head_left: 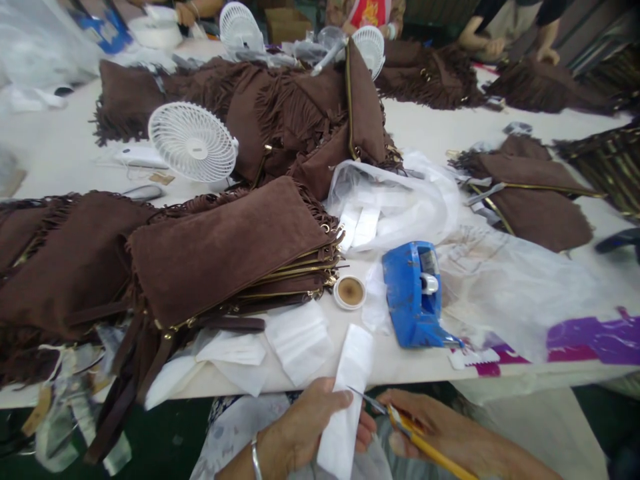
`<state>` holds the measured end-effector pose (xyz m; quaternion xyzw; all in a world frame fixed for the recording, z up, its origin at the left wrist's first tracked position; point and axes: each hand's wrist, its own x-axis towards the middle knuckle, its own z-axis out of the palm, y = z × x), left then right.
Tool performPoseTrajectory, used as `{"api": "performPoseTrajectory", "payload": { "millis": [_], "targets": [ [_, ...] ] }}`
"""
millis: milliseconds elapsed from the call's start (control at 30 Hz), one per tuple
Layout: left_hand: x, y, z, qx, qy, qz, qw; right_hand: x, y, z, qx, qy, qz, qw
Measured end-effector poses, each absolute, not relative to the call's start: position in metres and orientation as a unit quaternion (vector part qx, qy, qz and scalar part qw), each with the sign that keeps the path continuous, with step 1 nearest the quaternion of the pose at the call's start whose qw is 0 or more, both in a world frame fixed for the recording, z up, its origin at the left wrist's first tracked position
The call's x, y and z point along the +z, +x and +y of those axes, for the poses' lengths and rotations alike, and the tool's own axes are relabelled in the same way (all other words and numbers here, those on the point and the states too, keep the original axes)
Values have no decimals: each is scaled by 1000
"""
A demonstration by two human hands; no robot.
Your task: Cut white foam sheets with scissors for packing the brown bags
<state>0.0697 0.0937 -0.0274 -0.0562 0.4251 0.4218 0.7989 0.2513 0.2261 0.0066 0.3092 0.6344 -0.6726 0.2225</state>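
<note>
My left hand (310, 423) is closed around a long white strip of thin foam wrap (347, 393) that rises from my lap over the table's near edge. My right hand (440, 433) grips yellow-handled scissors (407, 430), their blades touching the strip's right side just below my left thumb. A silver bangle sits on my left wrist. Right ahead lies a stack of brown suede fringed pouches (220, 253) with gold zips.
A blue tape dispenser (415, 293) and a small round lid (350, 292) sit on the white table (65, 147). Loose white wrap pieces (297, 340), clear plastic bags (395, 200), small white fans (193, 141) and more brown pouches (300, 113) lie around. Other people's hands (493, 47) work at the far side.
</note>
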Motion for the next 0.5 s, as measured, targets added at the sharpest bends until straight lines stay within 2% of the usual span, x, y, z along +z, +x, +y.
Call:
{"api": "performPoseTrajectory", "payload": {
  "millis": [500],
  "targets": [
    [-29,69,98,359,-8,518,777,3,246,222,-692,318,612,214]
  ]
}}
